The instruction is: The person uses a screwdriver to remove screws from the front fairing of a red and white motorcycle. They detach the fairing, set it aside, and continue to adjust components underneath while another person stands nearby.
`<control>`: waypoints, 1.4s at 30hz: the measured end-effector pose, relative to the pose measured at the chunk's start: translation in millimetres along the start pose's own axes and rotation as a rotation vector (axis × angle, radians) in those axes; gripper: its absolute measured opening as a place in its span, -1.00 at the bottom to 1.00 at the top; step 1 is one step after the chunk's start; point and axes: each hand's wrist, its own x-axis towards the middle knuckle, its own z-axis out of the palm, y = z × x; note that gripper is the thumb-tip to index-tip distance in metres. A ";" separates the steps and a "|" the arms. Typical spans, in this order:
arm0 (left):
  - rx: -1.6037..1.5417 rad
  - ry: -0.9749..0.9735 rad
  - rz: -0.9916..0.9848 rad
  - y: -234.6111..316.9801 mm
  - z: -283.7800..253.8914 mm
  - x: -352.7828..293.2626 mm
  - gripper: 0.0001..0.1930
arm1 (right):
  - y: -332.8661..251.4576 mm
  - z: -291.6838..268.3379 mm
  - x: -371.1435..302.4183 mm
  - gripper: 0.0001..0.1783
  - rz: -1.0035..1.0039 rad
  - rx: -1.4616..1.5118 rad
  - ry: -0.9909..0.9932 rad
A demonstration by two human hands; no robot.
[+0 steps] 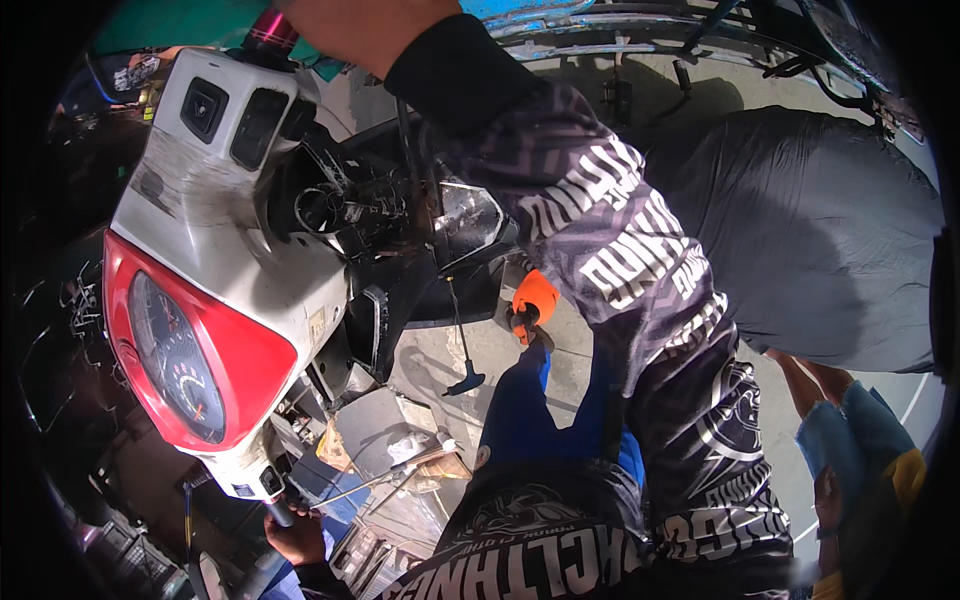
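Observation:
A scooter's handlebar cover [220, 230], scuffed white with a red surround, fills the left side around a round-edged speedometer [178, 355]. My right arm reaches up across the view, and my right hand [370, 30] closes on the handlebar grip beside a metallic pink collar [270, 32]; its fingertips are cut off by the top edge. Low on the left, my left hand [297, 535] is wrapped at the other handlebar grip [280, 514], partly in shadow. Black inner panels [370, 215] of the scooter lie exposed behind the cover.
A T-handled tool [465, 380] hangs below the black panels. Something orange [535, 295] is by my foot. Cardboard and scrap [400, 430] lie on the ground. A large dark grey fabric-covered shape [800, 240] stands right, with another person's denim shorts [845, 440] below it.

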 end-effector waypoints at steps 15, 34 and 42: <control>0.363 -0.102 -0.081 -58.6 82.1 -51.0 -0.59 | 51.8 106.7 7.4 -0.72 0.184 -0.031 -0.119; -0.002 -0.151 -0.219 -127.2 86.2 -73.1 -0.48 | 28.0 93.6 -146.6 -0.59 0.691 0.002 -0.959; 0.148 -0.085 -0.072 -127.8 68.5 -82.4 -0.49 | -4.4 88.8 -162.3 -0.61 0.893 0.233 -0.606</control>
